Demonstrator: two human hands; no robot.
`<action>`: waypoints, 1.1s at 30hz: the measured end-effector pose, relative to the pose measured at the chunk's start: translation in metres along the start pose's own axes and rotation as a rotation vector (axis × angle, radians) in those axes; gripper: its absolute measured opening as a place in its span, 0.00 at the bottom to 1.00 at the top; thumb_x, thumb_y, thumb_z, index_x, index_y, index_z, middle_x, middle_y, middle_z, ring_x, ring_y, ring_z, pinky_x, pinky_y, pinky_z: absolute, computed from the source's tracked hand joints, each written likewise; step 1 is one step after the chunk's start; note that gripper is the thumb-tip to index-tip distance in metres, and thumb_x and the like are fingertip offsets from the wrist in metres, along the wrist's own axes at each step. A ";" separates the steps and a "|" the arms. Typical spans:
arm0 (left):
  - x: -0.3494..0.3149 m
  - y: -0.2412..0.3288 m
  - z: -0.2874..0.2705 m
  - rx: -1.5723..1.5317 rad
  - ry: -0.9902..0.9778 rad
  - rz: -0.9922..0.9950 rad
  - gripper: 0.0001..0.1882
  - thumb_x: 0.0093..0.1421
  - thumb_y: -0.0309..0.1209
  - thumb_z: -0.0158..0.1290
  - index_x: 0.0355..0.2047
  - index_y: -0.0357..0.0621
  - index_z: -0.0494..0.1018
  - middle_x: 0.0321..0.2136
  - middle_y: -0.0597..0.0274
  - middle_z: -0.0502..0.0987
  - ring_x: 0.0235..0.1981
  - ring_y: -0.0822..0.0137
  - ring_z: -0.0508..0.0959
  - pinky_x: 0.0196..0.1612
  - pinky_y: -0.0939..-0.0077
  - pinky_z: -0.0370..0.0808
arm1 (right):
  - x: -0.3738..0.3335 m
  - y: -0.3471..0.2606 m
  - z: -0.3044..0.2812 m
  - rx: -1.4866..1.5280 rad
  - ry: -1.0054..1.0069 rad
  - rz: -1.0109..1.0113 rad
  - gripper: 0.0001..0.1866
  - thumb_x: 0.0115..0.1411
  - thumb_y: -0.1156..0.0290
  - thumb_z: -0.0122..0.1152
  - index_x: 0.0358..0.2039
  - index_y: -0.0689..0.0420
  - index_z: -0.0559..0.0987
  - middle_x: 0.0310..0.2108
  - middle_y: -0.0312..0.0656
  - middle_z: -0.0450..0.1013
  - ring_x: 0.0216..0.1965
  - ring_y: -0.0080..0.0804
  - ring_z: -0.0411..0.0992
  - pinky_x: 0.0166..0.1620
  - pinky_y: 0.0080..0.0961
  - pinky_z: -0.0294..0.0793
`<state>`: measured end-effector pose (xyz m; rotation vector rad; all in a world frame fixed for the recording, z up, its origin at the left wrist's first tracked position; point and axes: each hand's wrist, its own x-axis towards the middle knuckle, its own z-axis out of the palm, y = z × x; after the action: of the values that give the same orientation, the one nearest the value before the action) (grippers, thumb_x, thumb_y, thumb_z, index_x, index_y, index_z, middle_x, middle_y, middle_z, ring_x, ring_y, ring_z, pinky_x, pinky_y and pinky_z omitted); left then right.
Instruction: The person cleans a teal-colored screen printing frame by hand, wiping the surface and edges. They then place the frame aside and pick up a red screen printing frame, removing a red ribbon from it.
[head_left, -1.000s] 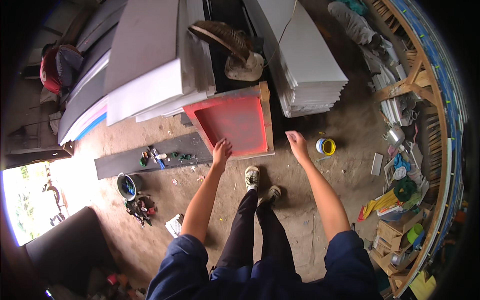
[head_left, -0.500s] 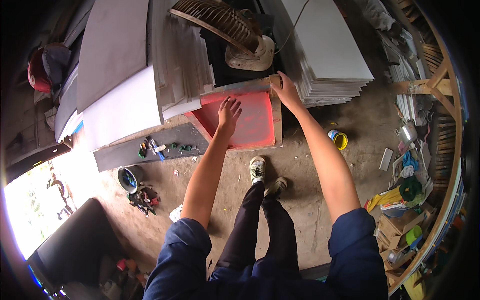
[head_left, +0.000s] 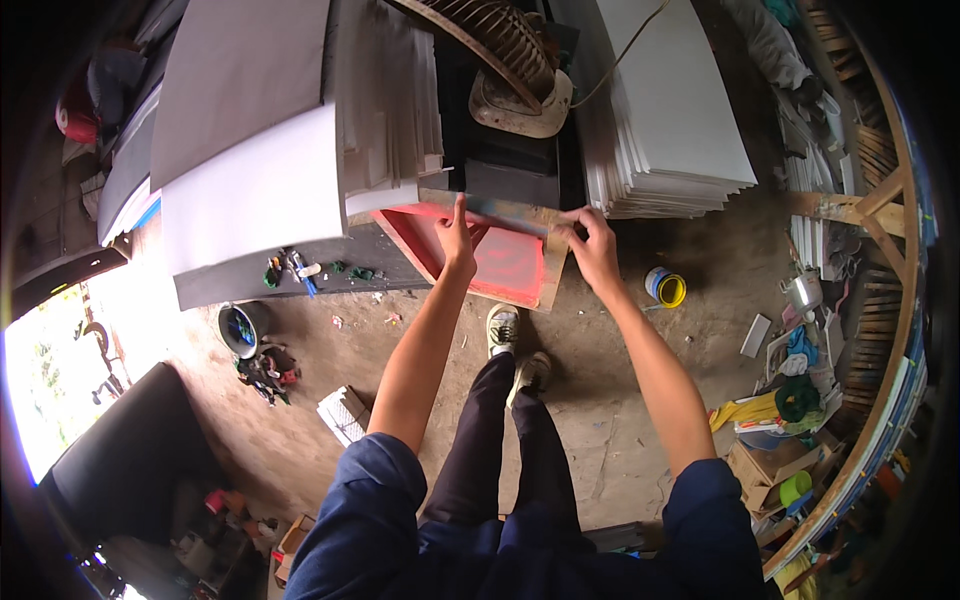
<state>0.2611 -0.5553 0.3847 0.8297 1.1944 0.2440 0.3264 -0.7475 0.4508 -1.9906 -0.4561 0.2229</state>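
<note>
Red-stained mesh in a wooden frame, the printing screen (head_left: 495,255) leans tilted against the dark stand behind it, its lower edge near the dirt floor (head_left: 600,400) just ahead of my shoes. My right hand (head_left: 597,240) is clenched on the frame's upper right corner; my left hand (head_left: 458,240) rests on the upper rail with fingers stretched out, pressing more than grasping. As I judge it, the screen is gripped and tipped up, not yet carried clear, so the lifting away is all left to do. Room is tight above: a stack of white sheets (head_left: 670,120) stands just beside the right corner, another pile of white boards (head_left: 290,170) overhangs the left, and a fan (head_left: 510,70) sits behind. Open floor lies toward me (a yellow paint tin (head_left: 665,288) to the right, a grey bucket (head_left: 238,328) to the left).
</note>
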 end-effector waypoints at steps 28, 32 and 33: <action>-0.395 0.125 -0.243 -0.273 -0.334 0.248 0.22 0.58 0.44 0.47 0.39 0.37 0.57 0.29 0.58 0.66 0.28 0.66 0.76 0.32 0.74 0.78 | -0.278 -0.337 -0.055 0.046 0.004 -0.521 0.25 0.39 0.66 0.71 0.33 0.59 0.67 0.27 0.40 0.69 0.29 0.31 0.70 0.34 0.25 0.69; -0.367 0.139 -0.332 -0.130 -0.467 0.309 0.22 0.61 0.44 0.43 0.45 0.38 0.62 0.31 0.61 0.70 0.32 0.69 0.76 0.35 0.76 0.75 | -0.282 -0.368 -0.005 -0.044 0.041 -0.518 0.22 0.40 0.64 0.70 0.32 0.59 0.69 0.27 0.40 0.70 0.28 0.30 0.69 0.33 0.25 0.69; -0.361 0.140 -0.362 -0.063 -0.457 0.337 0.21 0.61 0.44 0.42 0.46 0.39 0.63 0.32 0.62 0.71 0.33 0.70 0.76 0.36 0.77 0.75 | -0.288 -0.380 0.011 -0.035 0.031 -0.499 0.22 0.40 0.64 0.69 0.32 0.58 0.69 0.27 0.41 0.70 0.28 0.32 0.70 0.33 0.26 0.68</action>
<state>-0.1645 -0.5085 0.6967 0.9678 0.6149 0.3427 -0.0227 -0.7073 0.7732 -1.8442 -0.9198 -0.1292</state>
